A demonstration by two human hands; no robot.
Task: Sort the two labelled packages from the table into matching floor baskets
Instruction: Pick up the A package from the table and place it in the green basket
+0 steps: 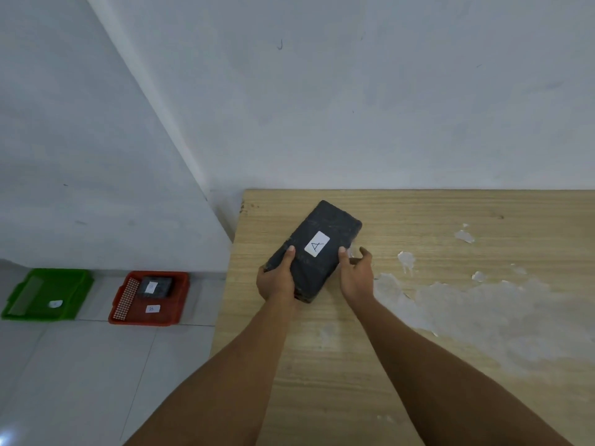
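Note:
A black wrapped package with a white label marked A lies on the wooden table near its far left corner. My left hand grips its near left side, thumb on top. My right hand holds its right edge, thumb on top and fingers spread behind. On the floor to the left stands a red basket labelled B, holding a second black package with a white label. A green basket stands further left with a small white label inside.
White walls meet in a corner behind the table. The table's surface is worn and peeling in pale patches on the right. The floor is light tile, left of the table's edge.

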